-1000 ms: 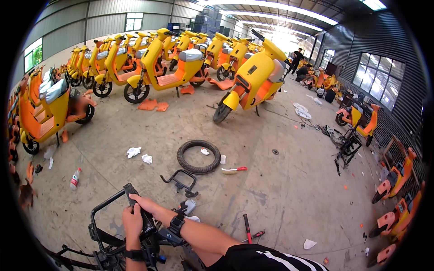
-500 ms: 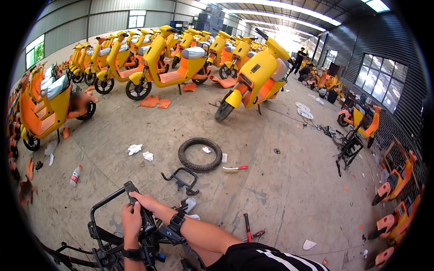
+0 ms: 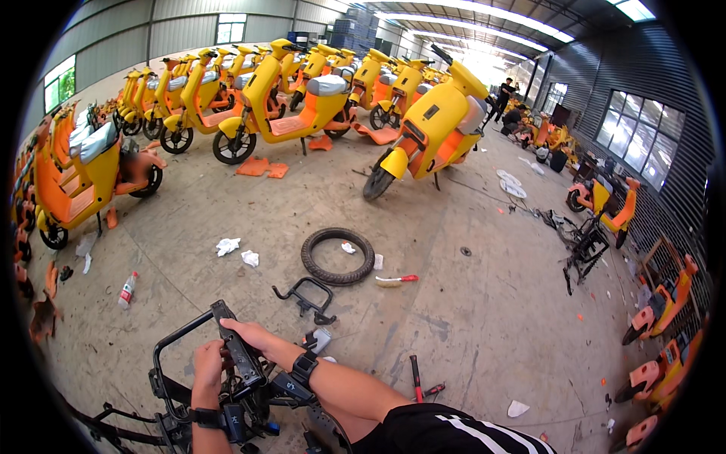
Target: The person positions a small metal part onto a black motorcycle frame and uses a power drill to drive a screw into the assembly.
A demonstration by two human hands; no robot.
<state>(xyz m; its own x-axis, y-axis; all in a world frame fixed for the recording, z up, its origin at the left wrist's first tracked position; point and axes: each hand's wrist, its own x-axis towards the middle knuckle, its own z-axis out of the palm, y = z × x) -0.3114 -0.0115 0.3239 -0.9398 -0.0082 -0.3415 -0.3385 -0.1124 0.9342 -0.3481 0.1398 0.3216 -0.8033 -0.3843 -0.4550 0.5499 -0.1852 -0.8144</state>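
A bare black scooter frame [image 3: 165, 356] with tubes and wiring stands in front of me at the lower left. My right hand [image 3: 251, 337] grips the flat black bracket [image 3: 240, 358] at its top, thumb across the upper edge and the other fingers mostly hidden. Close to the bracket's left side is my left hand [image 3: 208, 368], its fingers curled; whatever lies between the fingertips is hidden. Each wrist carries a black strapped band. Cables and dark parts crowd below the bracket, partly covered by my forearms.
On the concrete floor ahead lie a black tyre [image 3: 308, 266], a bent black tube rack [image 3: 306, 304] and a red-handled brush [image 3: 399, 280]. A red-and-black hammer [image 3: 415, 376] is by my leg, a plastic bottle [image 3: 128, 290] at left. Yellow scooters [image 3: 261, 106] stand in rows beyond; people work far off.
My left hand has come down off the bracket's top to its left side, uncovering more of the bracket. The right hand stays on it, with its thumb at the upper edge.
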